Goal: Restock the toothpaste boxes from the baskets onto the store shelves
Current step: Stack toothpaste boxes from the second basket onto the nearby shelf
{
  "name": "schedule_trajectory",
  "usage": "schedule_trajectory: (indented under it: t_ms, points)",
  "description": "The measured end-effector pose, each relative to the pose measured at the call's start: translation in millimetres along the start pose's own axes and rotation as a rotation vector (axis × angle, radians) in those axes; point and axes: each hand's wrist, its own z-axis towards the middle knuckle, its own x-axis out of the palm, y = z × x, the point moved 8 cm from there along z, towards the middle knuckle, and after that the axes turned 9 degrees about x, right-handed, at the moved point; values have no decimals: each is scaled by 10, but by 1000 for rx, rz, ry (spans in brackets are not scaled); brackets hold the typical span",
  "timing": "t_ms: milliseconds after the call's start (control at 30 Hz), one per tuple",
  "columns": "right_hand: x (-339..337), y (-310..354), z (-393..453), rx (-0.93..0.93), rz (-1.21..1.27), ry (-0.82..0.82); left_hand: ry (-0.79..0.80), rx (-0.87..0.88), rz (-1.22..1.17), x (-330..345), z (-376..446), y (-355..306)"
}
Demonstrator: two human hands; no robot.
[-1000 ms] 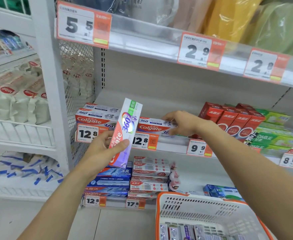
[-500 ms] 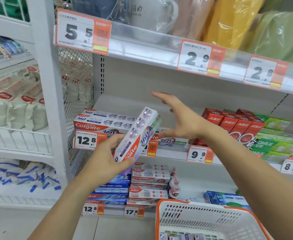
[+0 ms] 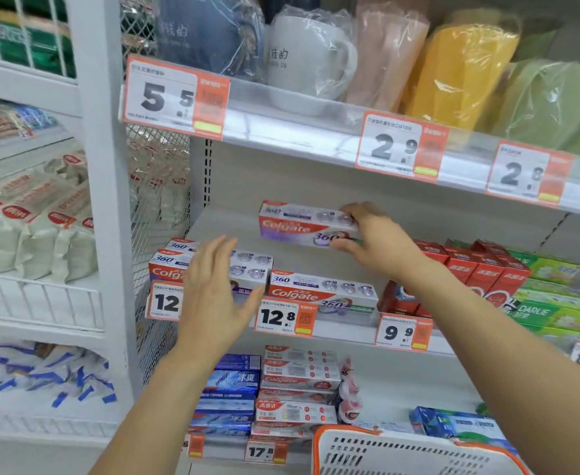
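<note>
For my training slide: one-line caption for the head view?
Right hand holds a white-and-red Colgate 360 toothpaste box above the shelved boxes; open left hand hovers nearby.

basket: cut by bottom edge | left-hand price tag: half hidden by left hand

Bright, even, diffuse store lighting with soft, faint shadows beneath the shelf edges. Glare on the plastic-wrapped goods of the top row. Slight motion blur throughout, strongest on the price tags at right. Wide-angle bending of straight lines toward the edges.
</note>
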Motion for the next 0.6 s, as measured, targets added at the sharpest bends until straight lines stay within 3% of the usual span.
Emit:
schedule_trajectory:
  t_ms: [167, 600]
  points:
    - [261, -200, 104, 127, -61, 193, 218, 56, 225, 427, -59, 157]
    - [605, -240, 13, 133, -37, 582, 252, 17, 302, 500, 7, 251]
